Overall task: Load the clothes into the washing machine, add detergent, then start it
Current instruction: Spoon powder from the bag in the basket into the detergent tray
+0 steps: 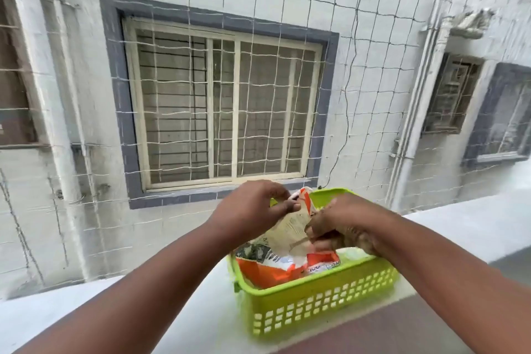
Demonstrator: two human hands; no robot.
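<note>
An orange and white detergent packet [283, 244] stands in a lime green perforated basket [316, 307] on a white ledge. My left hand [253, 210] pinches the packet's upper left edge between thumb and fingers. My right hand [342, 227] grips the packet's right side with curled fingers, inside the basket. The packet's top is folded and crumpled between both hands. No washing machine or clothes are in view.
The white ledge [184, 304] runs across the lower view, with a brown surface [388, 333] at the lower right. A rope safety net [258, 66] hangs beyond the ledge. Behind it stands a white building wall with a barred window [224, 106].
</note>
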